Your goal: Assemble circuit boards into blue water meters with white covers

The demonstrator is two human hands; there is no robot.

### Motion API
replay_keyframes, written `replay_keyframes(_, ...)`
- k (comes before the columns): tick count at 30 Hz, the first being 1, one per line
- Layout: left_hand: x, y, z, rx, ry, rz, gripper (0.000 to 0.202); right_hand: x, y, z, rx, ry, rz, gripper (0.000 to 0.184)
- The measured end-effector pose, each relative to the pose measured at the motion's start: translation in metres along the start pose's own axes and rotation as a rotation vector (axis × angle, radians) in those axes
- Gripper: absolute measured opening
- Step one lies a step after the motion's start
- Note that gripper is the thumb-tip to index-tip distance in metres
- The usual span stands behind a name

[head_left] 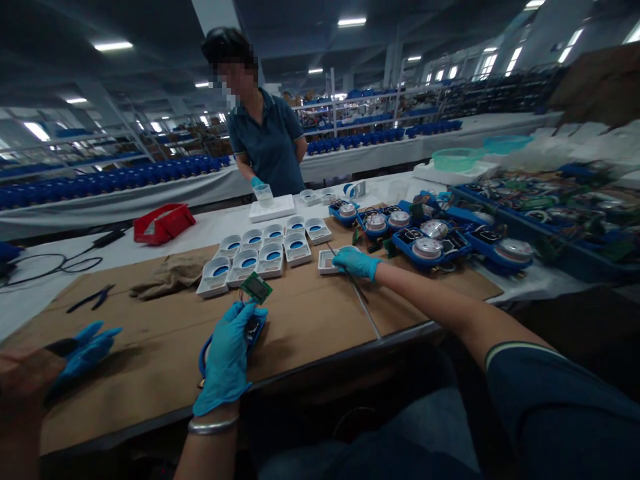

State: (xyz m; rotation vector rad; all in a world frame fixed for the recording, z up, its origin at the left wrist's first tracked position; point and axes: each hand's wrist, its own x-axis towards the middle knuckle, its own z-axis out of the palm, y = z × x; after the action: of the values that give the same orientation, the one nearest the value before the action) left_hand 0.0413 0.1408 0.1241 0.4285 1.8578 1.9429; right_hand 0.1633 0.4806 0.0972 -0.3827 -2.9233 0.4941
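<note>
My left hand (229,353), in a blue glove, is closed on a blue device housing (253,331) that rests on the brown cardboard mat (310,320); a small green circuit board (256,288) sticks up from its top. My right hand (356,262), also gloved, reaches forward and is closed on a thin metal rod (363,300), with its fingers at a single white tray (327,261). Rows of white trays with blue inserts (260,257) lie just beyond my left hand.
A co-worker in a dark polo (267,143) stands across the table holding a clear cup (263,195). Another person's gloved hand (83,350) is at the left edge. Pliers (93,297), a cloth (167,275), a red bin (163,223) and blue meter assemblies (430,243) lie around.
</note>
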Motion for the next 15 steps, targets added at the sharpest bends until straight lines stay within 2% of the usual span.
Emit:
replay_keyframes(4, -0.005, 0.008, 0.004, 0.094, 0.016, 0.032, 0.019, -0.021, -0.038, 0.025, -0.128, -0.086, -0.068, 0.038)
replay_keyframes(7, -0.004, 0.008, 0.004, 0.128, 0.016, 0.058, 0.019, -0.033, -0.082, 0.045, -0.157, -0.017, -0.088, 0.044)
replay_keyframes(10, -0.003, 0.006, 0.003, 0.101, 0.014, 0.053, 0.019, -0.036, -0.118, 0.057, -0.090, 0.093, -0.106, 0.038)
replay_keyframes(12, -0.002, 0.004, 0.002, 0.080, 0.030, 0.053, 0.019, -0.034, -0.125, 0.058, -0.019, 0.187, -0.056, 0.035)
replay_keyframes(15, 0.000, 0.001, 0.000, 0.071, 0.044, 0.067, 0.021, -0.034, -0.112, 0.056, 0.091, 0.295, 0.142, 0.037)
